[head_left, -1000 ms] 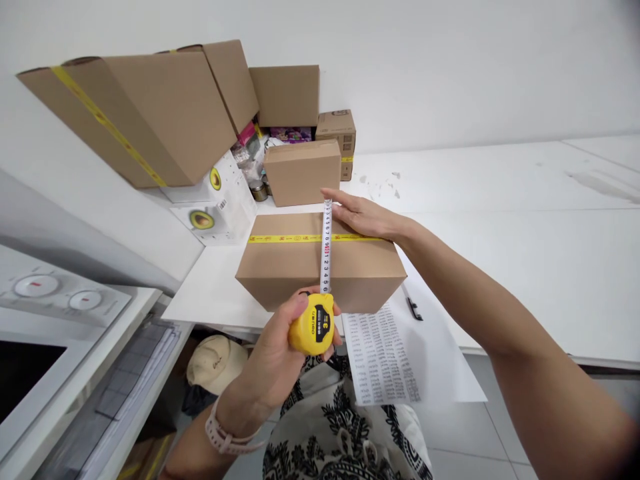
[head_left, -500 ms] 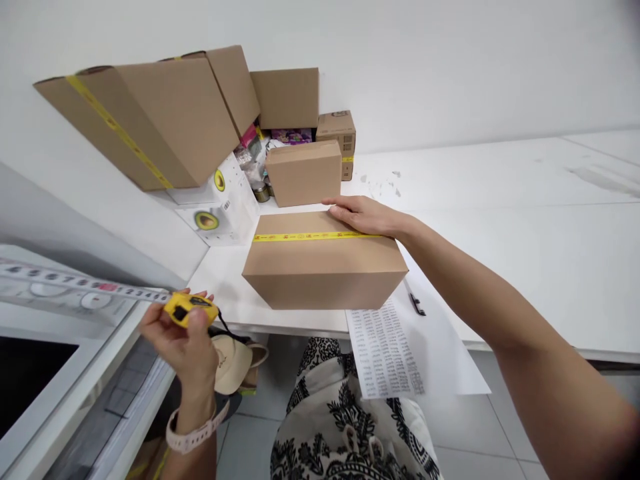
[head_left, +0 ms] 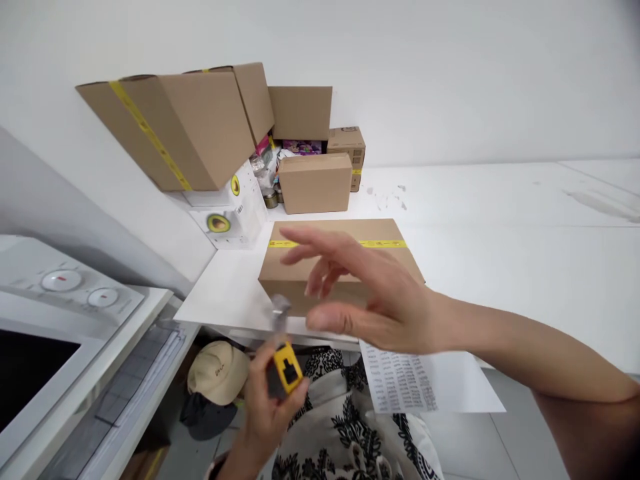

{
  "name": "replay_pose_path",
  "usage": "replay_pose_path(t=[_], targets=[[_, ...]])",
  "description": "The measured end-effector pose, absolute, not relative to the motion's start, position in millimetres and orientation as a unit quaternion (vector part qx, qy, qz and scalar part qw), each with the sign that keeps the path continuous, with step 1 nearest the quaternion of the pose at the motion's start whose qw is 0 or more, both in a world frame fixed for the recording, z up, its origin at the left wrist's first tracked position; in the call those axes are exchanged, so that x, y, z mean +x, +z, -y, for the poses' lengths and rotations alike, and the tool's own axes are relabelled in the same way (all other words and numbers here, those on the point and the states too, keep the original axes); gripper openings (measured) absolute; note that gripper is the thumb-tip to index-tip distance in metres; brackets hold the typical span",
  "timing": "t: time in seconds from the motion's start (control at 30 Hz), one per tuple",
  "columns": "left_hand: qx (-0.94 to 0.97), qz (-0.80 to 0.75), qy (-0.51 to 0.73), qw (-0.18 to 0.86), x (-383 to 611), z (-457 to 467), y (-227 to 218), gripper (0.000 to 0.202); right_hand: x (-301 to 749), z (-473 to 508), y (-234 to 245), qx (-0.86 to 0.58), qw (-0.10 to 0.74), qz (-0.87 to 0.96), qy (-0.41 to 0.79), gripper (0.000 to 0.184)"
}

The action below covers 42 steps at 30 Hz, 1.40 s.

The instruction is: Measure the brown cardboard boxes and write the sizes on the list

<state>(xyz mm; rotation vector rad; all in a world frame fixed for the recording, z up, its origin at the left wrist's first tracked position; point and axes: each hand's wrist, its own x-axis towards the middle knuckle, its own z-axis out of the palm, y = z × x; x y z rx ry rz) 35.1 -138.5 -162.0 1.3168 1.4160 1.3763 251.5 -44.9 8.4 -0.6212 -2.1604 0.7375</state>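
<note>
My left hand [head_left: 267,413] grips a yellow tape measure [head_left: 288,368] in front of the table's front edge. A short, blurred end of its metal blade [head_left: 281,315] sticks out of the case, pointing up. My right hand [head_left: 365,293] hovers over the front of a closed cardboard box [head_left: 345,263], fingers apart and nothing in them, a little right of the blade's end. Yellow printed tape runs along the top of that box, which lies on the white table [head_left: 500,267]. My right hand hides part of the box's top and front.
Behind stand a smaller cardboard box [head_left: 316,187] and a large tilted carton [head_left: 200,127] on white avocado-printed boxes [head_left: 245,220]. A printed sheet [head_left: 400,380] overhangs the table's front edge. At left are a white appliance with knobs [head_left: 60,280] and a beige cap [head_left: 220,373] below.
The long stretch of blade has mostly gone back into the tape measure. My left hand moved right with it. My right hand lifted off the box top and came nearer.
</note>
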Motion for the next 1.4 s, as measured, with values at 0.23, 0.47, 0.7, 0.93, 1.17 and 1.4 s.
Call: replay_pose_path(t=[0.23,0.47,0.7,0.93,1.17,1.4], targets=[[0.545,-0.525,0.5,0.421,42,160,-186,0.055,248,60,0,-0.191,0.397,0.862,0.251,0.026],[0.571,-0.395,0.591,0.411,50,148,-164,0.113,239,73,-38,-0.15,0.382,0.903,0.124,0.017],[0.627,-0.336,0.607,0.354,55,132,-140,0.114,242,74,-50,-0.168,0.344,0.913,0.144,0.024],[0.571,-0.542,0.597,0.155,-26,50,-155,0.091,304,64,-45,-0.336,0.45,0.827,-0.04,0.033],[0.612,-0.676,0.385,0.144,-85,-38,-182,0.083,396,47,-109,-0.679,0.356,0.635,-0.089,0.022],[0.672,-0.673,0.292,0.101,-73,-61,-188,0.073,424,34,-174,-0.807,0.092,0.576,0.095,0.041]])
